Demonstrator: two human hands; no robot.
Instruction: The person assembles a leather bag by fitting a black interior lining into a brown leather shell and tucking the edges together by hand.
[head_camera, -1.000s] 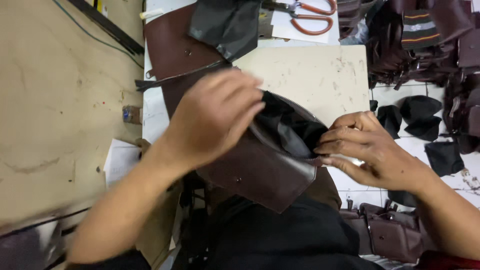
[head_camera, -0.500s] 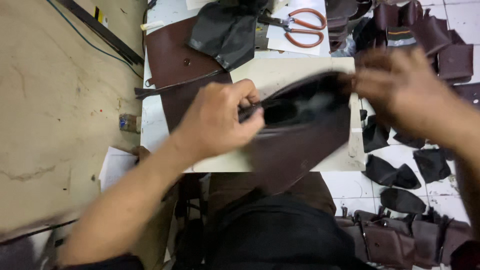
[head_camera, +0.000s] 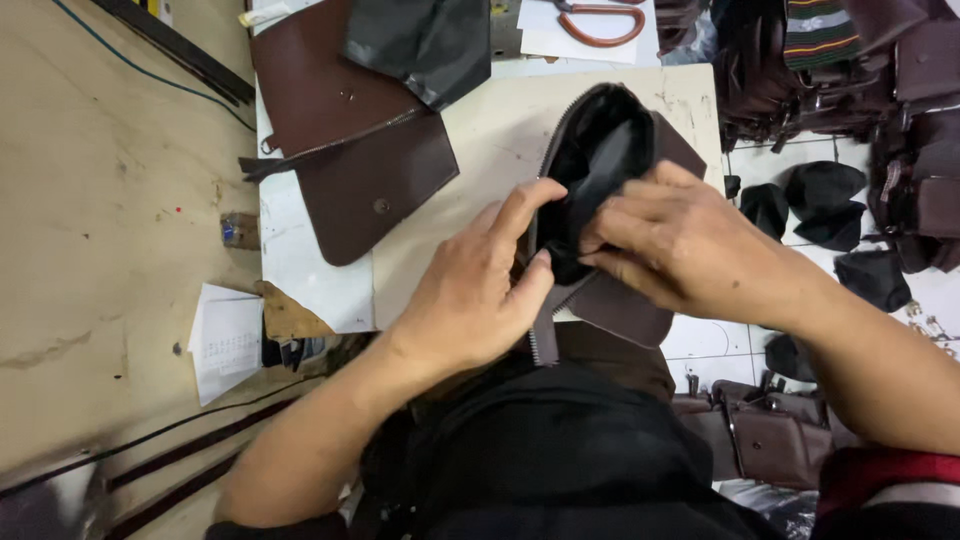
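Head: hands (head_camera: 470, 290) apparently spread pouch (head_camera: 600, 160) mouth

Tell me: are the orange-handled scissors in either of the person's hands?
No: the scissors lie at the table's far edge, while both hands hold the brown pouch.

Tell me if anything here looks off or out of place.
Nothing looks damaged or spilled. The brown pouch, held open by the left hand and right hand, has its black lining bulging out of the zip opening. Dark pieces lie scattered on the tiled floor.
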